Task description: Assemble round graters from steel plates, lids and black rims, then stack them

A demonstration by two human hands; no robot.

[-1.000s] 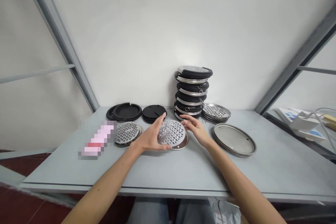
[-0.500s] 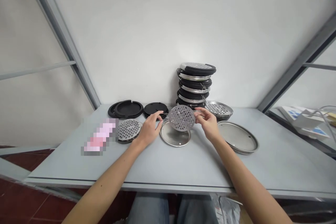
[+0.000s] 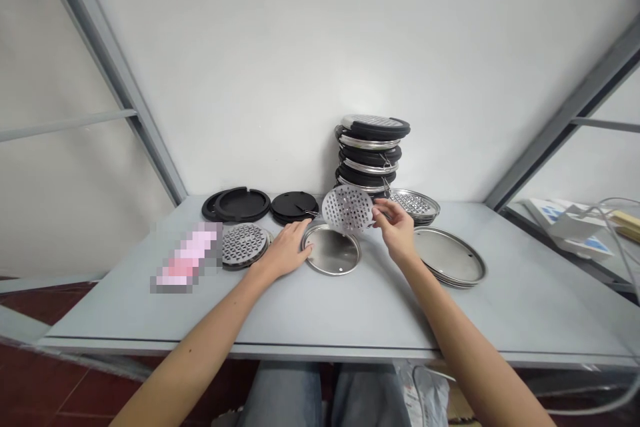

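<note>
My right hand (image 3: 397, 232) pinches the right edge of a round perforated metal disc (image 3: 347, 208) and holds it tilted up, above a shallow round steel pan (image 3: 332, 253) that lies on the grey table (image 3: 320, 313). At the pan's left rim rests my left hand (image 3: 286, 250), fingers lying flat and touching the rim. Behind the disc rises a stack of black-and-steel assembled rounds (image 3: 372, 152).
Black round rings (image 3: 237, 204) and a black lid (image 3: 294, 205) lie at the back left. A pile of perforated discs (image 3: 244, 243) sits left of my left hand, another (image 3: 414, 205) at the back right. Stacked steel pans (image 3: 450, 256) lie on the right. A blurred pink object (image 3: 186, 260) is far left.
The perforated disc was lifted off the steel pan by my right hand and raised upright. My left hand let go of it and settled at the pan's left rim.
</note>
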